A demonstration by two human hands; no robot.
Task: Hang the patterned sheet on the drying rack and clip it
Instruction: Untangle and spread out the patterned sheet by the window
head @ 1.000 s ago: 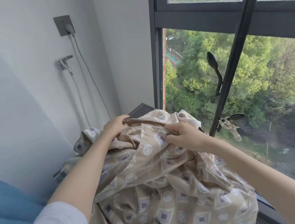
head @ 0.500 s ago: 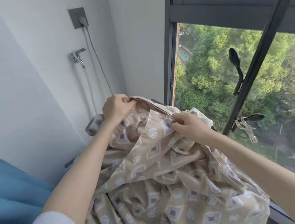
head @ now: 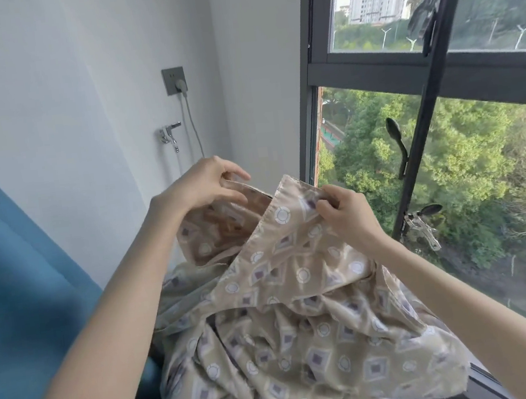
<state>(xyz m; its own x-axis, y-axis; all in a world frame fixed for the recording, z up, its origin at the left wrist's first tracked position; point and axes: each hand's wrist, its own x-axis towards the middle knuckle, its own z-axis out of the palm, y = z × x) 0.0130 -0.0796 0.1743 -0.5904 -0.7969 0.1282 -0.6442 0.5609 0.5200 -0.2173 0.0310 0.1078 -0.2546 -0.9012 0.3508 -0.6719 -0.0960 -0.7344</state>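
The patterned sheet is beige with grey squares and white circles, and it lies bunched in a heap below my arms. My left hand pinches its hemmed edge at the upper left. My right hand grips the same edge further right, holding a fold up. The black bar of the drying rack slants up in front of the window to the right of my hands. A metal clip hangs low on that bar, and dark clips sit higher on it.
A white wall with a socket and plugged-in cable and a tap is to the left. Blue fabric fills the left edge. The dark-framed window shows trees and buildings far below.
Both hands have lifted the sheet's edge higher and pulled it apart, opening a fold between them. The view has tilted up, showing more of the upper window and rack bar.
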